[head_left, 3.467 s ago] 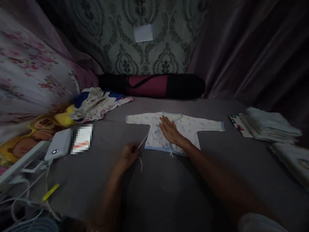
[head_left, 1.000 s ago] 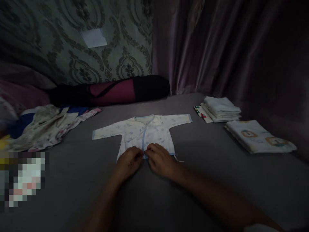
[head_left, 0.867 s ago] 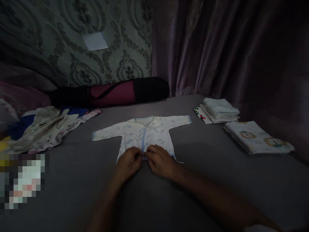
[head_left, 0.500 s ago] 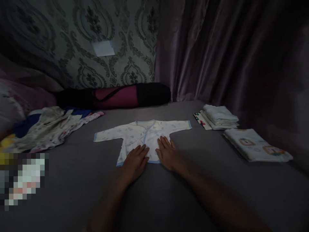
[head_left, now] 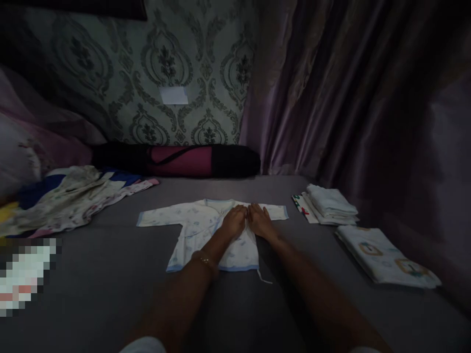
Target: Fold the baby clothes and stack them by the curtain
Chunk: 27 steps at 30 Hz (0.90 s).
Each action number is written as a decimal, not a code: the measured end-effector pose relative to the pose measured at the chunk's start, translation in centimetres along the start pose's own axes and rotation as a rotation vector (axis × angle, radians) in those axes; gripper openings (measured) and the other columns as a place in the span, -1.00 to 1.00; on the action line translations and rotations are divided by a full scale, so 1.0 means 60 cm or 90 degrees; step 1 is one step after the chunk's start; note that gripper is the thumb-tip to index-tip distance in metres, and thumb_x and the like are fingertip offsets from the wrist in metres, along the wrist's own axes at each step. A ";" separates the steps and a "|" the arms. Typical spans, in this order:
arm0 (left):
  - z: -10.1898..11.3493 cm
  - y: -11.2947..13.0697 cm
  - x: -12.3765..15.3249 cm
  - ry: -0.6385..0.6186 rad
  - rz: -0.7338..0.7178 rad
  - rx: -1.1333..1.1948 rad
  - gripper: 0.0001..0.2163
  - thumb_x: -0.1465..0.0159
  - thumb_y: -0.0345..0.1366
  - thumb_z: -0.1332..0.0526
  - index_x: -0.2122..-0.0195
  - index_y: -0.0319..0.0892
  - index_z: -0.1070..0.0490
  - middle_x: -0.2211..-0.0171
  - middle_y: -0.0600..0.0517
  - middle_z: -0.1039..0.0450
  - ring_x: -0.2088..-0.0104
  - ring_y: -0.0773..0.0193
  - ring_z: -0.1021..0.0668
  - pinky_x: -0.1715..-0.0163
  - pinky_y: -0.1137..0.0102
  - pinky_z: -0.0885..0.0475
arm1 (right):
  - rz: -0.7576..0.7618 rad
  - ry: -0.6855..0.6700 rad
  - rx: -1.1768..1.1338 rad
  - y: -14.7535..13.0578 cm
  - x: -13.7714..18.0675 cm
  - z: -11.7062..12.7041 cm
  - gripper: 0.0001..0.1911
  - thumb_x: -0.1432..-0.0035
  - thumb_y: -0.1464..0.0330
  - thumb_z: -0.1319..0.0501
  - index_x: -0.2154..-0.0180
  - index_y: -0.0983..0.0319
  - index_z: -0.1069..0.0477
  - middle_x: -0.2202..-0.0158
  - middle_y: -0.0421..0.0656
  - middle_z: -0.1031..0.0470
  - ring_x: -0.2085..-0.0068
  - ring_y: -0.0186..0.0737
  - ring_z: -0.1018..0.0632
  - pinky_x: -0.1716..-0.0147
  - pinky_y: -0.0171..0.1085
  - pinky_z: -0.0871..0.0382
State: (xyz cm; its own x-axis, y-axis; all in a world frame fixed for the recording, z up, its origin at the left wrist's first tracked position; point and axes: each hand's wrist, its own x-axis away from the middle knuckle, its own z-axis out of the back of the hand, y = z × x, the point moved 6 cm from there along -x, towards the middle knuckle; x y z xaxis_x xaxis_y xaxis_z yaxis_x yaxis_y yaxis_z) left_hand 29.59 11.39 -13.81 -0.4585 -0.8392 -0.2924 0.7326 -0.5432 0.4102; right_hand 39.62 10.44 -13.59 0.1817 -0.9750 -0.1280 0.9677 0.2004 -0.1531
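Observation:
A small white baby shirt (head_left: 198, 230) with blue trim and a faint print lies spread out, sleeves to both sides. My left hand (head_left: 234, 221) rests on its chest, right of the front overlap, fingers stretched out over the cloth. Close beside it, my right hand (head_left: 259, 223) lies where the right sleeve joins the body, also with extended fingers. The two hands' fingertips nearly meet. Part of the right shoulder and side is hidden under them. A thin white tie (head_left: 264, 278) trails from the lower right hem.
The shirt lies on a grey sheet (head_left: 110, 274). At left is a loose heap of clothes (head_left: 81, 196). Folded white cloths (head_left: 333, 206) and a folded printed cloth (head_left: 386, 257) sit at right. Behind are a black and maroon long bag (head_left: 184, 161) and a curtain (head_left: 312, 98).
Both hands have slid from the lower part of the shirt up to its right chest and shoulder, coming together. The view has tilted up slightly. The tie at the hem now shows.

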 end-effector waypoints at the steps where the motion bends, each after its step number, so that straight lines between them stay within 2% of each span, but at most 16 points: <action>1: -0.013 -0.005 -0.004 0.006 0.029 -0.028 -0.63 -0.32 -0.39 0.05 -0.12 -0.30 -0.30 -0.15 -0.23 -0.31 -0.19 0.11 -0.33 -0.20 0.20 -0.18 | 0.005 -0.003 0.004 -0.001 -0.004 -0.007 -0.50 -0.31 0.39 0.15 -0.21 0.42 -0.16 -0.27 0.11 -0.15 -0.30 -0.07 -0.14 -0.24 0.01 0.07; 5: -0.040 -0.026 0.000 0.005 0.111 -0.102 -0.53 -0.37 -0.25 0.14 -0.23 -0.38 -0.16 -0.26 -0.30 -0.11 -0.29 -0.01 -0.15 -0.25 0.07 -0.02 | 0.001 -0.013 0.000 0.003 -0.005 -0.027 -0.47 -0.33 0.31 0.16 -0.24 0.42 -0.12 -0.30 0.10 -0.09 -0.31 -0.04 -0.10 -0.24 -0.01 0.04; 10: -0.037 -0.031 0.002 -0.010 0.149 -0.119 -0.47 -0.37 -0.15 0.17 -0.27 -0.33 -0.12 -0.30 -0.25 -0.02 -0.32 -0.06 -0.06 -0.26 -0.02 0.07 | -0.014 -0.015 0.002 0.019 0.004 -0.035 -0.42 -0.34 0.20 0.20 -0.28 0.31 -0.08 -0.33 0.01 -0.03 -0.32 0.05 -0.05 -0.24 0.08 0.09; 14: -0.038 -0.031 0.000 -0.037 0.168 -0.130 -0.36 -0.35 0.02 0.23 -0.29 -0.33 -0.08 -0.32 -0.23 0.04 -0.33 -0.08 -0.01 -0.27 -0.02 0.11 | -0.079 -0.035 0.032 0.051 0.007 -0.032 -0.37 -0.34 0.12 0.25 -0.30 0.29 -0.02 -0.34 0.02 0.01 -0.33 0.06 -0.02 -0.23 0.14 0.13; 17: -0.044 -0.036 0.000 -0.051 0.185 -0.140 -0.30 -0.31 0.12 0.28 -0.31 -0.26 -0.05 -0.34 -0.16 0.08 -0.34 -0.03 0.02 -0.28 0.01 0.12 | -0.135 -0.063 0.054 0.089 0.012 -0.025 -0.38 -0.34 0.14 0.28 -0.31 0.27 0.02 -0.35 -0.01 0.04 -0.33 0.02 0.00 -0.23 0.15 0.18; 22: -0.049 -0.041 -0.001 -0.045 0.185 -0.159 -0.29 -0.30 0.14 0.31 -0.31 -0.20 -0.04 -0.34 -0.12 0.07 -0.34 0.02 0.02 -0.28 0.03 0.13 | -0.190 -0.090 0.077 0.150 0.023 -0.015 -0.39 -0.34 0.20 0.30 -0.32 0.31 0.06 -0.36 0.01 0.08 -0.34 -0.03 0.02 -0.23 0.15 0.18; 27: -0.046 -0.040 -0.001 -0.066 0.185 -0.145 -0.28 -0.30 0.15 0.34 -0.32 -0.23 0.00 -0.35 -0.12 0.11 -0.34 0.01 0.05 -0.29 0.03 0.16 | -0.181 -0.063 0.103 0.164 0.026 -0.016 -0.40 -0.32 0.26 0.28 -0.31 0.36 0.05 -0.35 0.05 0.06 -0.33 -0.04 -0.01 -0.21 0.13 0.08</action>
State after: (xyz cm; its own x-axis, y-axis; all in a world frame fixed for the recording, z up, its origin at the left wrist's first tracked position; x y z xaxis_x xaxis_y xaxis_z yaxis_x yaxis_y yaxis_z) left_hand 29.24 12.82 -17.20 -0.2561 -0.9617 -0.0979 0.9269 -0.2730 0.2576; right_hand 49.28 10.97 -16.25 -0.0913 -0.9958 -0.0057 0.9958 -0.0913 -0.0111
